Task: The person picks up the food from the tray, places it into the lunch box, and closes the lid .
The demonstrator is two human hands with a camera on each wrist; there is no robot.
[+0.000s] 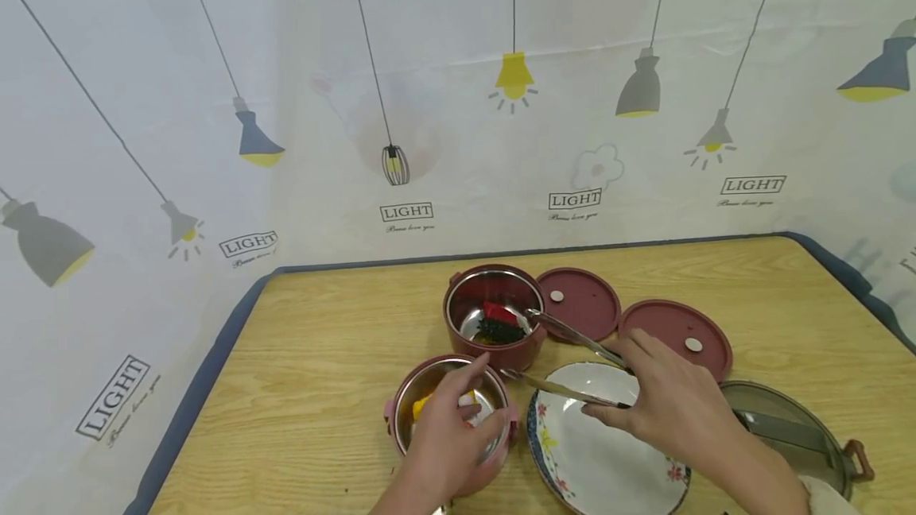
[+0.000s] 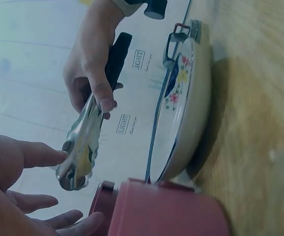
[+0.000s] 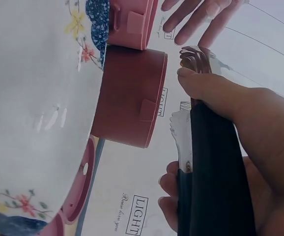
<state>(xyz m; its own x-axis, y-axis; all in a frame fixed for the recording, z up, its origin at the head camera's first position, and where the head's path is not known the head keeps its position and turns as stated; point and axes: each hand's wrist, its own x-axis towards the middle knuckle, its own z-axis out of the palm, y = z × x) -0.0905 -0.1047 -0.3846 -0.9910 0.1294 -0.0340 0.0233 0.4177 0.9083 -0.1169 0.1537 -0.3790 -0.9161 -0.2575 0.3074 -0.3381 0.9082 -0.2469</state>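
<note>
Metal tongs with black handles are held in my right hand above a white floral bowl. Their arms are spread, and the tips point left toward two pots. My left hand is over the nearer pink pot, fingers extended and apart, holding nothing. Inside that pot lie a yellow piece and paler bits, partly hidden by the hand. Behind it, the dark red pot contains a red piece and a black-green clump.
Two dark red lids, one beside the far pot and another further right, lie on the wooden table. A glass lid with a brown handle sits at the right. A lamp-printed sheet stands behind the table.
</note>
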